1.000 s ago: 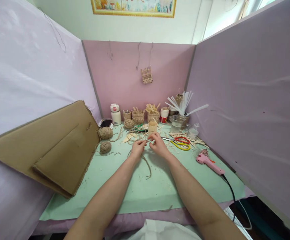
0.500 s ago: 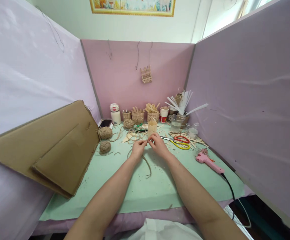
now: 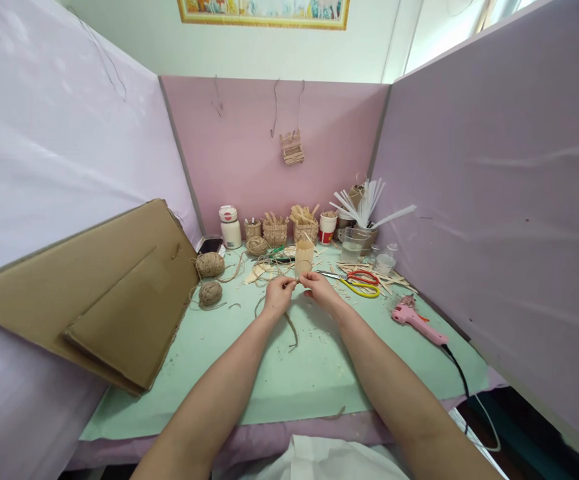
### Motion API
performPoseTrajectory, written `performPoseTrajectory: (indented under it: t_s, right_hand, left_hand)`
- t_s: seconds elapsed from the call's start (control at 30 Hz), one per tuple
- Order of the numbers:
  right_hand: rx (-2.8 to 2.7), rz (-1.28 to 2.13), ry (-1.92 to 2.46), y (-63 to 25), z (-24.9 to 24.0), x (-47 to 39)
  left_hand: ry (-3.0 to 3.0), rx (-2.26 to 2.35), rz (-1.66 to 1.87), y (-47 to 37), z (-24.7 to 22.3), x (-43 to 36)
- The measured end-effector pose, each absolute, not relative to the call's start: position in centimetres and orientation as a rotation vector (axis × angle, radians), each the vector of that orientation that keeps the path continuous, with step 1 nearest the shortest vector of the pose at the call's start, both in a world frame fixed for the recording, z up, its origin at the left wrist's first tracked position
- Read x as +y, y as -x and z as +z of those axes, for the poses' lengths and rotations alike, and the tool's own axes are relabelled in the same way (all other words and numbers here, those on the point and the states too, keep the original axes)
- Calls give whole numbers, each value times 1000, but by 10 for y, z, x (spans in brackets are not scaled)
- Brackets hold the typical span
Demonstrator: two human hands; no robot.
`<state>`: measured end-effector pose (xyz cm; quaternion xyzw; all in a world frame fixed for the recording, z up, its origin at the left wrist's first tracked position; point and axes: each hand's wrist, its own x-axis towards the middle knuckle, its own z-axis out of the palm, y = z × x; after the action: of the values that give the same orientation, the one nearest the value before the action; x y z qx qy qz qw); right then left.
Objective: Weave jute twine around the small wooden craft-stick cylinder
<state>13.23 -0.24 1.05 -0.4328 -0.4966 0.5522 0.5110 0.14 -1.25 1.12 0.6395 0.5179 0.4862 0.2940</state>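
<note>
My left hand (image 3: 279,295) and my right hand (image 3: 318,289) meet over the middle of the table, both closed in a pinch. Between their fingertips is a thin brown twine (image 3: 293,330), whose loose end trails past my left wrist onto the green cloth. The part inside the fingers is mostly hidden. Just beyond my fingertips stands a pale wooden stick cup (image 3: 304,256), with a loop of twine across its front. Scissors (image 3: 359,285) with red and yellow handles lie to the right of my right hand.
Balls of twine (image 3: 210,265) and a leaning cardboard sheet (image 3: 134,293) are on the left. A pink glue gun (image 3: 416,320) with a cord lies on the right. Along the back stand a white bottle (image 3: 230,228), stick-filled baskets (image 3: 306,232) and a clear cup (image 3: 352,247).
My hands have dropped slightly and turned a little, uncovering more of the wooden cup. The trailing twine end has shifted slightly to the left.
</note>
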Motion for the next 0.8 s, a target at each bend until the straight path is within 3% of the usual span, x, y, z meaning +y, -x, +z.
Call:
performPoseTrajectory:
  t_s: [0.3, 0.57, 0.8]
  right_hand:
    - [-979, 1473, 950, -133, 12, -4]
    - [-1107, 1372, 1017, -142, 13, -2]
    - [-1193, 1267, 1043, -137, 10, 4]
  left_hand:
    - [-1733, 1296, 1235, -7, 17, -17]
    - [-1118, 1052, 1132, -9, 15, -21]
    - [-960, 826, 1013, -6, 14, -22]
